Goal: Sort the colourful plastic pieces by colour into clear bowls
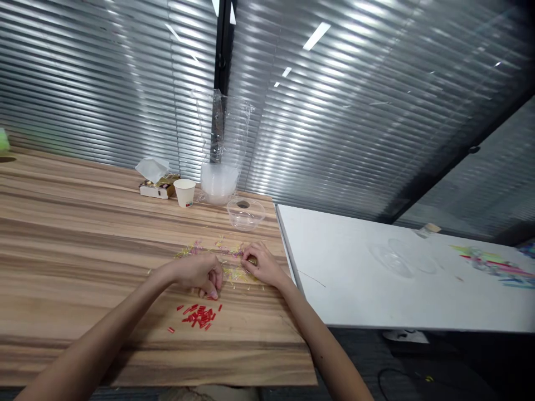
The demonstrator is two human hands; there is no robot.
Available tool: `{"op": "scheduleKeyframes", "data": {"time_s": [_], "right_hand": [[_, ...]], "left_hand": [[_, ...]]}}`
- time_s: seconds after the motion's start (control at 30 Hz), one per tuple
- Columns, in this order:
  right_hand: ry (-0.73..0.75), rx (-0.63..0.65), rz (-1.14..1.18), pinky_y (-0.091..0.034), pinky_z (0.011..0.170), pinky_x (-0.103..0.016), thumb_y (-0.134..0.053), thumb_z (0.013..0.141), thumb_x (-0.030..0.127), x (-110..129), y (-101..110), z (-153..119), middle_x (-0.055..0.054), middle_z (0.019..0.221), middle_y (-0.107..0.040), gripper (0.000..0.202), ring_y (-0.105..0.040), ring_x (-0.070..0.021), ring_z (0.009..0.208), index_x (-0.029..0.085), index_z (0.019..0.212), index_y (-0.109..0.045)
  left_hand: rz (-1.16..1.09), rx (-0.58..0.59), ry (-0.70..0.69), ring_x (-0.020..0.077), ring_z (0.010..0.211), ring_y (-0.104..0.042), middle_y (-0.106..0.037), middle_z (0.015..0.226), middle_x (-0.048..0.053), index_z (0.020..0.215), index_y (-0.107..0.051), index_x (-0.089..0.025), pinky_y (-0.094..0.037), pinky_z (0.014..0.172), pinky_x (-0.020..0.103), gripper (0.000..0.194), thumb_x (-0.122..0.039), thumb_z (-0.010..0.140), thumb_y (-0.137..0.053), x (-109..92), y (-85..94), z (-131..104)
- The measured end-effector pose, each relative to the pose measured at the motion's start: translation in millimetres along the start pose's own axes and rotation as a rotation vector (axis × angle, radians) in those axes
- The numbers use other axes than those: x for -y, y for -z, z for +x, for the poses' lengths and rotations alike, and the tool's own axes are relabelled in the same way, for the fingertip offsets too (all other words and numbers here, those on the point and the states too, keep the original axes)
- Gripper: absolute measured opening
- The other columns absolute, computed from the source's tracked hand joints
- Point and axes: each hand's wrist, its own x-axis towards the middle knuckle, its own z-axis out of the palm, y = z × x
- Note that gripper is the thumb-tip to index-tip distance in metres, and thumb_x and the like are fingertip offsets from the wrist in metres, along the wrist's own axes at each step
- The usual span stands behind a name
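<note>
L hand (203, 273): grip curled, thumb near fingertips, just above the wood-grain worktop (100, 223); can't tell if it's pinching anything. Red pcs (201, 317) lie in a loose pile just below it, nearer the person, w/ a few strays; one red bit sits right by the fingertips. R hand (261, 264): thumb & index bent toward each other at the edge of the scattered yellow pcs (238, 274); can't tell if anything's between them. Pink/purple bits (196, 245) mixed in w/ yellow behind the hands.

Farther back: clear plastic bowl (246, 224), then a bagged bowl stack (218, 181), paper cup (184, 194) & tissue box (155, 190) side by side. To the R, white worktop (355, 301) w/ clear plastic pcs (395, 257), approx. mid, & multicolored strips (497, 267) nr the far R end. Blinds (334, 122) behind it all.
</note>
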Motion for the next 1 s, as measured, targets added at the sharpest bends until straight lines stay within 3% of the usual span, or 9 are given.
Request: {"op": "scheduleKeyframes", "data": {"time_s": [0.1,0.23,0.63,0.7,0.87,1.0], "right_hand": [[-0.004,-0.015,0.029,-0.039,0.085,-0.033,-0.06,0.084,0.013,-0.1,0.5,0.0,-0.003,0.088,-0.06,0.011,-0.051,-0.0194,0.091,0.018,0.075,-0.057],[-0.023,-0.072,0.088,-0.04,0.085,-0.033,-0.057,0.087,0.016,2.9,2.8,0.7,-0.004,0.089,-0.061,0.008,-0.052,-0.019,0.091,0.018,0.08,-0.057],[-0.078,-0.184,0.077,-0.042,0.079,-0.029,-0.061,0.087,0.019,1.2,2.3,1.6,-0.003,0.086,-0.066,0.005,-0.058,-0.0176,0.084,0.017,0.083,-0.063],[-0.07,-0.193,0.077,-0.042,0.079,-0.029,-0.06,0.087,0.017,0.4,2.5,2.3,-0.003,0.086,-0.066,0.004,-0.058,-0.0178,0.085,0.017,0.083,-0.063],[-0.038,-0.225,0.075,-0.043,0.081,-0.03,-0.058,0.086,0.014,-1.6,2.6,2.8,-0.004,0.087,-0.066,0.008,-0.058,-0.0184,0.087,0.018,0.084,-0.065],[-0.029,-0.207,0.077,-0.043,0.085,-0.033,-0.058,0.087,0.015,-1.1,3.2,2.6,-0.004,0.091,-0.068,0.01,-0.059,-0.0183,0.089,0.019,0.087,-0.068]], "left_hand": [[-0.056,-0.025,0.054,0.0154,0.04,-0.056,-0.065,0.053,0.003,0.066,-0.068,-0.018,-0.04,0.037,0.021,0.027,-0.044,0.069,-0.068,-3.0,-0.8,-1.9],[-0.049,-0.052,-0.002,0.0145,0.038,-0.055,-0.061,0.048,0.003,0.06,-0.063,-0.016,-0.039,0.035,0.02,0.035,-0.048,0.075,-0.062,-3.9,0.0,-2.5],[-0.102,-0.034,-0.056,0.0126,0.039,-0.053,-0.062,0.055,0.002,0.064,-0.059,-0.016,-0.037,0.036,0.019,0.039,-0.052,0.078,-0.058,-8.4,-3.9,0.2],[-0.08,-0.117,-0.097,0.013,0.041,-0.053,-0.06,0.053,0.001,0.067,-0.059,-0.016,-0.037,0.038,0.02,0.038,-0.052,0.08,-0.054,-9.8,-5.3,2.2],[0.123,-0.524,-0.272,0.0145,0.056,-0.053,-0.061,0.06,0.001,0.075,-0.068,-0.016,-0.036,0.053,0.022,0.037,-0.047,0.084,-0.05,-17.0,-9.4,9.2],[0.016,-0.744,-0.272,0.0169,0.065,-0.057,-0.068,0.073,0.004,0.084,-0.07,-0.016,-0.041,0.058,0.023,0.039,-0.05,0.083,-0.053,-11.9,-1.4,11.1]]}}
